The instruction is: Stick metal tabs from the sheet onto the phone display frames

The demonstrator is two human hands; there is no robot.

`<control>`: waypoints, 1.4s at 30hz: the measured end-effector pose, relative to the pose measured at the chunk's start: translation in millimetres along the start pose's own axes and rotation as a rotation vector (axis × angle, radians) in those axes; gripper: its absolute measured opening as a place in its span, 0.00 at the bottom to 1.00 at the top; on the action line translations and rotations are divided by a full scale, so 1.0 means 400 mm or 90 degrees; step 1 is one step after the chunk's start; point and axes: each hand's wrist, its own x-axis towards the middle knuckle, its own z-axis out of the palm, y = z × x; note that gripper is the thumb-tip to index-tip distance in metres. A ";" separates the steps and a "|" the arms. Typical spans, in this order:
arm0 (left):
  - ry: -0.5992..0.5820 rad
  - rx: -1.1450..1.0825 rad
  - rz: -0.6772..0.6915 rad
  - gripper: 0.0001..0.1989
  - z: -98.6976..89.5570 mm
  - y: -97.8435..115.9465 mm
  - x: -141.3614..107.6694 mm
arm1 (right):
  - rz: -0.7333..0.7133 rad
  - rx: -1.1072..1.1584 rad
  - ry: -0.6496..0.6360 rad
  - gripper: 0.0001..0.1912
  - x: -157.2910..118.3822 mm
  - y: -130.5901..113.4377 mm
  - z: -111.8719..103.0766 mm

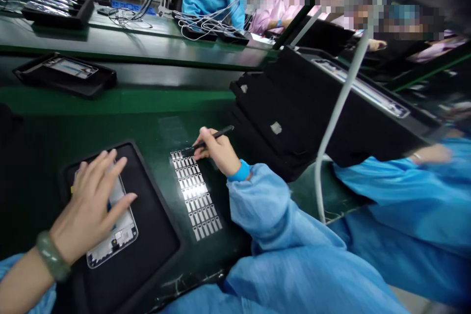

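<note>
My left hand (93, 196) is spread over a silver phone frame (114, 245), covering much of its upper part; whether the palm presses on it I cannot tell. That frame lies in a black tray (154, 235) on the green work surface. To the right, my right hand (215, 149) grips slim black tweezers (223, 131) like a pen. Their tip points down at the upper edge of a sheet of small pale stickers (198, 201), set in rows. The fingertips are beside the sheet's top right corner.
A second black tray (66, 74) with a phone frame stands at the back left. Stacked black trays (272, 117) rise at the right, behind a pale cable (340, 103). A co-worker's blue sleeve (405, 176) is close on the right. Cables (209, 24) lie across the far bench.
</note>
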 end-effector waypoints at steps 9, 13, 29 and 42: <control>-0.223 -0.005 0.214 0.34 0.065 0.194 0.107 | 0.129 0.066 -0.041 0.09 0.012 0.047 0.029; -0.228 -0.010 0.201 0.34 0.076 0.203 0.109 | 0.125 0.084 -0.045 0.07 0.009 0.048 0.041; -0.075 -0.361 -0.032 0.15 0.027 0.156 0.112 | 0.057 0.341 -0.220 0.18 -0.041 -0.036 0.080; -0.113 -0.528 -0.356 0.15 -0.064 0.043 0.018 | 0.021 0.180 -0.491 0.16 -0.037 -0.100 0.255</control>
